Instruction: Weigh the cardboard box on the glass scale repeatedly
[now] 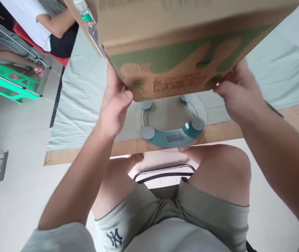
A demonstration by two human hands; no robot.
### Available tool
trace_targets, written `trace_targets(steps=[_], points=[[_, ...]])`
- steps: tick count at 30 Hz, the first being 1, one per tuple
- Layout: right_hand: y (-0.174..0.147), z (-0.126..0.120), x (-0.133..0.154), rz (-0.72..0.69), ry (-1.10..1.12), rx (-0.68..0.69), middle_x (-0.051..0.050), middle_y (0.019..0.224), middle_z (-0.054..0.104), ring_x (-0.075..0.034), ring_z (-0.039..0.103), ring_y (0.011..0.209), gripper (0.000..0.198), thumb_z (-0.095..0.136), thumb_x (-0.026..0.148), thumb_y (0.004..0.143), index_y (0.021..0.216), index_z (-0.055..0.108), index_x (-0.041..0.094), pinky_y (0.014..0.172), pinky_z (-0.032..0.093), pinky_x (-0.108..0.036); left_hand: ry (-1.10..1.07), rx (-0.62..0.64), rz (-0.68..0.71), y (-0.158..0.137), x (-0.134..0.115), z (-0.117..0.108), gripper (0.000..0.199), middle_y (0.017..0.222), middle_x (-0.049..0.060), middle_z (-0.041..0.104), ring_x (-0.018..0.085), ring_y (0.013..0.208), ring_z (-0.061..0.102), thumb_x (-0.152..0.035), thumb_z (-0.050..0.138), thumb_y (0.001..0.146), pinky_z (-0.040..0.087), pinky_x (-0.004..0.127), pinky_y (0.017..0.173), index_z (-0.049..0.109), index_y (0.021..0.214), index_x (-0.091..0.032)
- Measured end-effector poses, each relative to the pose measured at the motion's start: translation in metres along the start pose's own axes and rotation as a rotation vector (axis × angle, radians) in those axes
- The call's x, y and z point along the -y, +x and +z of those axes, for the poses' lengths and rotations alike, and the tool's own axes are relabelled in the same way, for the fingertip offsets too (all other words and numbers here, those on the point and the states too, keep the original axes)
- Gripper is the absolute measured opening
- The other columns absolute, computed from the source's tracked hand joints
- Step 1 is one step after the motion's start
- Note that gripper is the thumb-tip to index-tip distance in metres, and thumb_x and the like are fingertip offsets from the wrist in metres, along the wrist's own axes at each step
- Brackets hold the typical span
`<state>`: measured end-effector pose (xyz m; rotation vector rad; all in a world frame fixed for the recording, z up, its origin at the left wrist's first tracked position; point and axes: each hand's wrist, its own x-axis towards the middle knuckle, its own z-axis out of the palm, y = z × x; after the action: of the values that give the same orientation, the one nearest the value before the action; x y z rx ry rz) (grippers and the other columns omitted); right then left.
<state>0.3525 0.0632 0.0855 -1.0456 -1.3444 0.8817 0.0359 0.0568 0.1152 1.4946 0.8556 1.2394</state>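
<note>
A large brown cardboard box (175, 70) with green print and the word COCONUT is held up in front of me, over the table. My left hand (115, 108) grips its lower left corner, thumb on the near side. At the lower right corner my right hand (237, 89) is closed on it as well. Below the box a round glass weighing scale (175, 137) with teal parts and grey pads lies at the table's front edge; the box covers its far part. The fingers beneath the box are hidden.
A pale green cloth (73, 94) covers the table, whose wooden edge (217, 131) shows. A clear bottle (87, 17) is beside the box, upper left. A person in white (34, 21) sits at left, near a green plastic stool (10, 84). My knees are below the table edge.
</note>
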Motion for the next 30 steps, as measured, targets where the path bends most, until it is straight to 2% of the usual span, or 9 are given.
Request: trace_targets(steps=[2, 8, 15, 20, 22, 24, 26, 28, 30], points=[[-0.027, 0.004, -0.003, 0.075, 0.008, -0.041, 0.001, 0.106, 0.069, -0.018, 0.066, 0.109, 0.051, 0.059, 0.013, 0.058, 0.108, 0.059, 0.024, 0.090, 0.057, -0.034, -0.043, 0.079, 0.003, -0.017, 0.015, -0.002, 0.081, 0.163, 0.006, 0.059, 0.047, 0.165, 0.039, -0.065, 0.087, 0.071, 0.044, 0.059, 0.134, 0.063, 0.141, -0.033], [-0.083, 0.004, -0.016, 0.231, 0.010, -0.089, 0.000, 0.107, 0.067, -0.017, 0.061, 0.104, 0.053, 0.060, 0.012, 0.062, 0.113, 0.063, 0.025, 0.086, 0.052, -0.033, -0.045, 0.133, -0.033, -0.065, 0.046, 0.009, 0.087, 0.172, 0.004, 0.049, 0.041, 0.168, 0.036, -0.067, 0.083, 0.079, 0.043, 0.052, 0.135, 0.053, 0.156, -0.039], [-0.099, 0.001, -0.030, 0.275, 0.002, -0.122, -0.001, 0.099, 0.063, -0.018, 0.059, 0.098, 0.044, 0.069, 0.019, 0.061, 0.104, 0.062, 0.027, 0.078, 0.050, -0.033, -0.024, 0.093, -0.099, -0.109, 0.047, 0.019, 0.087, 0.176, 0.005, 0.045, 0.037, 0.165, 0.041, -0.061, 0.077, 0.089, 0.049, 0.047, 0.129, 0.040, 0.166, -0.044], [-0.100, 0.002, -0.029, 0.286, -0.007, -0.154, -0.001, 0.096, 0.064, -0.018, 0.059, 0.095, 0.045, 0.065, 0.018, 0.059, 0.104, 0.062, 0.025, 0.081, 0.051, -0.034, -0.037, -0.030, -0.123, -0.109, 0.057, 0.013, 0.079, 0.169, 0.006, 0.053, 0.036, 0.152, 0.055, -0.052, 0.079, 0.080, 0.058, 0.045, 0.115, 0.055, 0.154, -0.040], [-0.098, -0.002, -0.031, 0.288, -0.017, -0.179, -0.003, 0.097, 0.066, -0.018, 0.061, 0.097, 0.043, 0.062, 0.018, 0.061, 0.104, 0.064, 0.023, 0.084, 0.052, -0.034, 0.025, -0.151, -0.143, -0.100, 0.066, 0.003, 0.056, 0.150, 0.007, 0.067, 0.031, 0.131, 0.067, -0.045, 0.074, 0.079, 0.062, 0.038, 0.098, 0.069, 0.133, -0.034], [-0.095, -0.009, -0.036, 0.278, -0.046, -0.270, -0.004, 0.092, 0.066, -0.017, 0.061, 0.091, 0.033, 0.058, 0.022, 0.065, 0.097, 0.063, 0.020, 0.081, 0.050, -0.032, 0.129, -0.298, -0.187, -0.091, 0.076, -0.009, 0.021, 0.104, 0.008, 0.076, 0.022, 0.095, 0.069, -0.038, 0.064, 0.081, 0.056, 0.030, 0.077, 0.073, 0.093, -0.024], [-0.093, -0.016, -0.044, 0.266, -0.091, -0.402, -0.003, 0.076, 0.057, -0.013, 0.053, 0.074, 0.016, 0.052, 0.026, 0.071, 0.085, 0.056, 0.019, 0.069, 0.042, -0.029, 0.208, -0.387, -0.213, -0.087, 0.085, -0.020, 0.026, 0.065, 0.005, 0.054, 0.015, 0.066, 0.050, -0.033, 0.056, 0.082, 0.041, 0.029, 0.061, 0.053, 0.060, -0.019], [-0.091, -0.020, -0.055, 0.258, -0.131, -0.515, 0.000, 0.063, 0.043, -0.011, 0.038, 0.060, 0.008, 0.048, 0.029, 0.076, 0.075, 0.047, 0.021, 0.059, 0.030, -0.029, 0.226, -0.409, -0.202, -0.087, 0.092, -0.027, 0.038, 0.055, 0.002, 0.033, 0.013, 0.058, 0.031, -0.033, 0.055, 0.081, 0.026, 0.031, 0.056, 0.033, 0.053, -0.020], [-0.091, -0.023, -0.063, 0.256, -0.151, -0.571, 0.001, 0.060, 0.037, -0.011, 0.032, 0.057, 0.011, 0.047, 0.031, 0.078, 0.074, 0.044, 0.022, 0.056, 0.025, -0.029, 0.243, -0.405, -0.197, -0.092, 0.096, -0.029, 0.041, 0.055, 0.002, 0.027, 0.013, 0.058, 0.025, -0.034, 0.055, 0.081, 0.020, 0.034, 0.057, 0.026, 0.055, -0.021]])
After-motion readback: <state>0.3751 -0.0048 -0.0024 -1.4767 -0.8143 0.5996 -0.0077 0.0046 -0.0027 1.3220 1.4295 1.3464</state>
